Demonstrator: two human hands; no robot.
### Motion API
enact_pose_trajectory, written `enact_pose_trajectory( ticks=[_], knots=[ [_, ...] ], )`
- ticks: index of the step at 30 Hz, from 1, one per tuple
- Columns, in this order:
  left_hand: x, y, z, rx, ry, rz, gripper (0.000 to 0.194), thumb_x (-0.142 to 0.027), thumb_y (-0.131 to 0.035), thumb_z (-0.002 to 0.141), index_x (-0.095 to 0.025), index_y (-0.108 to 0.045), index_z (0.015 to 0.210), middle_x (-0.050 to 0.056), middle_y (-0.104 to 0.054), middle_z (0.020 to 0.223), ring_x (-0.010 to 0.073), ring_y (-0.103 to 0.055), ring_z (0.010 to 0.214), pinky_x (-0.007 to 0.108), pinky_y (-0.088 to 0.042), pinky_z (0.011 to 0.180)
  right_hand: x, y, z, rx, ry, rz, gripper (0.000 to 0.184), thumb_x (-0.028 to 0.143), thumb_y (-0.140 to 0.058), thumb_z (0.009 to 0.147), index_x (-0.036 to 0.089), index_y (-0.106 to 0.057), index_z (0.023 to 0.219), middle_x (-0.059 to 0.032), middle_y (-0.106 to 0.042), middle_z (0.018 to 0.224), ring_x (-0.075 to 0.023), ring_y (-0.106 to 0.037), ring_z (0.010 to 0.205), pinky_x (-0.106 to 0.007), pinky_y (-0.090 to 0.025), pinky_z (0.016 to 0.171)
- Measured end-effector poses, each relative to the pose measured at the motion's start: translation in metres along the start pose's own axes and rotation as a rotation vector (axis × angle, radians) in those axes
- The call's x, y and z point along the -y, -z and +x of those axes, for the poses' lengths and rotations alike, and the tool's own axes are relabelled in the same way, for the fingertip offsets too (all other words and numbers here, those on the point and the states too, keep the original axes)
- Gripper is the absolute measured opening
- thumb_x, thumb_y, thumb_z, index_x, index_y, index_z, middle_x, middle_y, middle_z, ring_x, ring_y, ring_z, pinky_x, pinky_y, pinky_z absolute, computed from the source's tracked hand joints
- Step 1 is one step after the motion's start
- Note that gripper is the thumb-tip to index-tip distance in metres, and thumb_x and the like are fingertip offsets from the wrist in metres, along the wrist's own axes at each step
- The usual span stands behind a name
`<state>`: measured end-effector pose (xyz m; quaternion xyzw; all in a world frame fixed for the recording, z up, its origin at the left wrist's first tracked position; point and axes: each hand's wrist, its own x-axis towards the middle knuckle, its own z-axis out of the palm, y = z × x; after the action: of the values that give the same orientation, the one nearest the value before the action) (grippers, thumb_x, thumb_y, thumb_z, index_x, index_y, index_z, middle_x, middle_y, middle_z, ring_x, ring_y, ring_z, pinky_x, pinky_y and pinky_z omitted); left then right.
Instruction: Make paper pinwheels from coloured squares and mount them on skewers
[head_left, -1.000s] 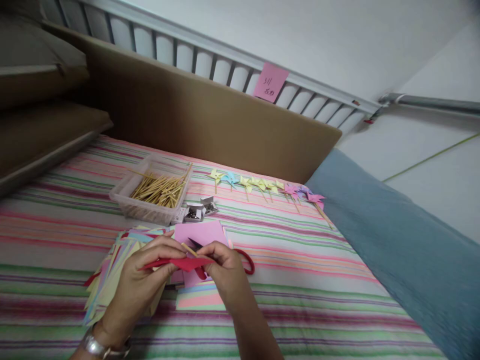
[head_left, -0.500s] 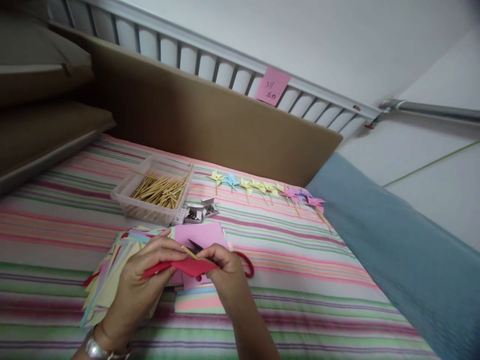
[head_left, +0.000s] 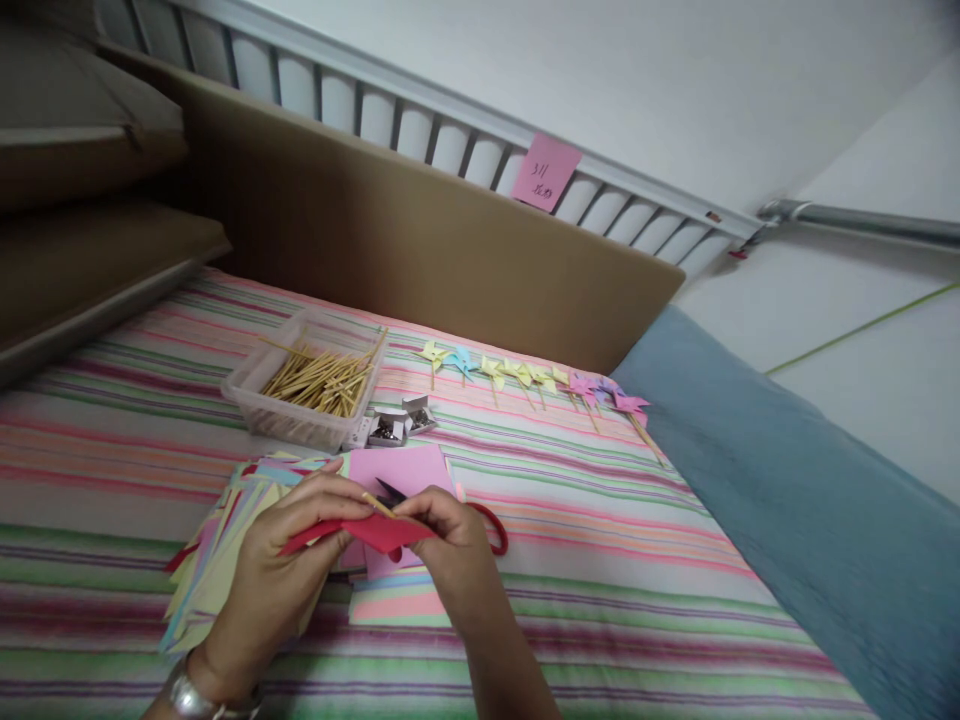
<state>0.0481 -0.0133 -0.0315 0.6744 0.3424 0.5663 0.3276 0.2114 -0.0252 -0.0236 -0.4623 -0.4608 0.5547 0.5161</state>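
Note:
Both hands meet low in the middle of the view over a striped cloth. My left hand and my right hand pinch a folded red paper piece held flat between them. A thin wooden stick pokes up at the fingertips of both hands. Under the hands lie a pink paper sheet, a fanned stack of coloured paper squares and scissors with red handles, their dark blades showing just past my fingers.
A clear plastic tray of wooden sticks stands beyond the hands, with small open boxes of pins beside it. A row of finished paper pinwheels lies further right. A brown board backs the surface; blue fabric lies right.
Almost nothing has moved; the hands have stayed together on the red paper, with only a slight shift of the view.

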Motion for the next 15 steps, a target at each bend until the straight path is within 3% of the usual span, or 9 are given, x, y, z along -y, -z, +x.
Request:
enact_pose_trajectory(
  ticks=[8,15],
  knots=[
    [-0.002,-0.001,-0.002,-0.010,0.074,0.002,0.015,-0.015,-0.061,0.079,-0.028,-0.069,0.080,-0.002,-0.069,0.085,0.0153,-0.062,0.084,0.033,-0.038,0.094,0.009,0.003,-0.002,-0.055,0.185,-0.283,0.016,0.011,-0.063,0.068,0.021,-0.075,0.073,0.0004,-0.057,0.066,-0.0122,-0.054,0.063,-0.023,-0.041,0.058],
    [-0.001,-0.005,-0.003,-0.052,0.185,-0.059,0.013,-0.015,-0.064,0.075,-0.027,-0.069,0.076,-0.002,-0.070,0.084,0.0162,-0.062,0.085,0.033,-0.039,0.093,0.013,0.000,-0.001,-0.053,0.212,-0.335,0.022,0.010,-0.059,0.070,0.021,-0.076,0.078,-0.0003,-0.056,0.066,-0.0125,-0.054,0.064,-0.022,-0.042,0.059]
  ],
)
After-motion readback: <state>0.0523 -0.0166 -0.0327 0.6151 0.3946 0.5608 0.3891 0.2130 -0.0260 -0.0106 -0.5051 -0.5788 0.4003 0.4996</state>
